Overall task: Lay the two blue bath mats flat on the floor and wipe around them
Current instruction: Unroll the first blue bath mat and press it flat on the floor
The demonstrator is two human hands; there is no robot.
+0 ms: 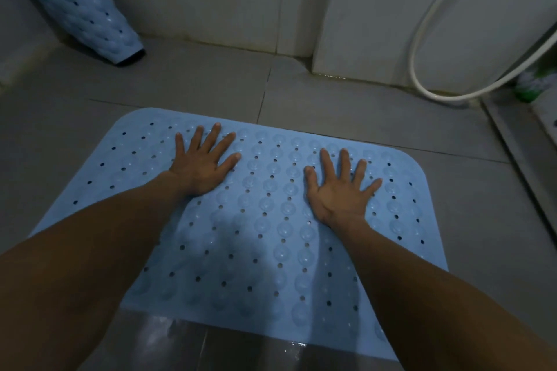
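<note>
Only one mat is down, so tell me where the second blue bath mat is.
In the head view, the second blue bath mat is rolled up at the far left, leaning in the wall corner, beyond the flat mat that both hands press.

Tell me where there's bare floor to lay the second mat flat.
The widest bare tile lies beyond the flat mat, between its far edge and the wall, right of the rolled mat. A strip of floor is free between the flat mat and the raised ledge. The far-right corner is crowded by the hose. Both hands, left and right, press the flat mat.
</note>
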